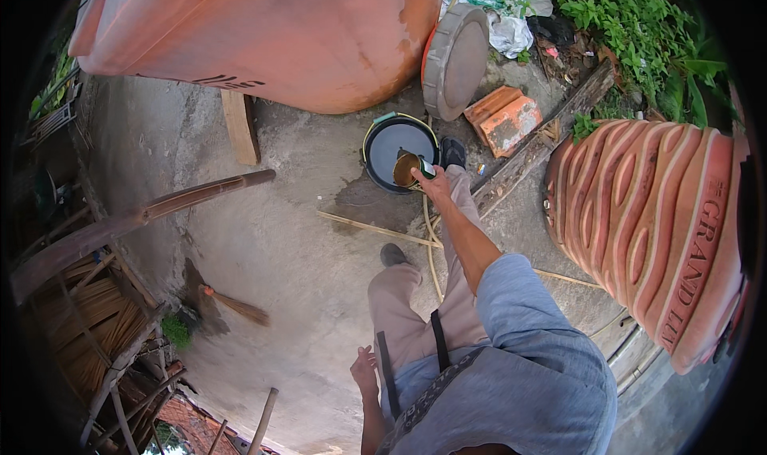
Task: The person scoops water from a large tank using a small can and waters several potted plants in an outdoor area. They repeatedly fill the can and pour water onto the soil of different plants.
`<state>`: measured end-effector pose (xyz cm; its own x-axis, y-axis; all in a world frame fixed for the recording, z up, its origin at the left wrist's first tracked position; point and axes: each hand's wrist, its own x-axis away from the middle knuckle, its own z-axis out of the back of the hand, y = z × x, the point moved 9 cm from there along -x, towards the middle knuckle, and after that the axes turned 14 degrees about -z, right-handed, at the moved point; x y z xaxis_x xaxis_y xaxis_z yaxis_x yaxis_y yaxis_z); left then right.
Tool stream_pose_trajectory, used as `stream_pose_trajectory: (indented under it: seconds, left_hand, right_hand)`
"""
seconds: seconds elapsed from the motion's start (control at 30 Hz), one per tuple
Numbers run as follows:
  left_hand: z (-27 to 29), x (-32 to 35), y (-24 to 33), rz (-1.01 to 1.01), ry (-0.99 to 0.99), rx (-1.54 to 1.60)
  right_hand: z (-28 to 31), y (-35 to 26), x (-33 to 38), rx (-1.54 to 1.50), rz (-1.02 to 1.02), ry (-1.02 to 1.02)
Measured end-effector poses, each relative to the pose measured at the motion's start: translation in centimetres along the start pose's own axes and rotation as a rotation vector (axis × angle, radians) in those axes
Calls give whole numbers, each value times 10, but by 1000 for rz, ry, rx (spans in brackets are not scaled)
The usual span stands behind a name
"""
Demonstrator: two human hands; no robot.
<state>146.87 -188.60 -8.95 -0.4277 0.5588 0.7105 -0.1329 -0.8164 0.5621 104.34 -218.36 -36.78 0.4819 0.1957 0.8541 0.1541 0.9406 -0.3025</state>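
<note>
My right hand (435,185) grips a small can-like container (427,167) with a dark, partly white side. It is tilted over a black bucket (368,161), and its round brown mouth (406,170) faces the bucket. Dark brown matter shows at the mouth's edge; whether it is flowing cannot be made out. Greyish liquid (389,142) lies in the bucket, which has a pale green grip on its handle. Low by my left side hangs my left hand (365,367), holding nothing, its fingers loosely bent and apart.
A large orange tank (272,39) and grey round lid (457,62) stand beyond the bucket. Roof tiles (505,121) and a long timber (527,147) lie right, near a ribbed orange tank (647,231). A hose (433,255) runs by my feet; a broom (240,306) lies left.
</note>
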Motion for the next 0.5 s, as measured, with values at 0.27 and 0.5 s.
stream_pose_trajectory:
  seconds: [0.27, 0.5]
  left_hand:
    - [-148, -78, 157, -287, -249, -313]
    - [-522, -220, 450, -862, -481, -289]
  right_hand:
    - [104, -214, -57, -250, 283, 269]
    - [115, -158, -114, -764, -32, -115]
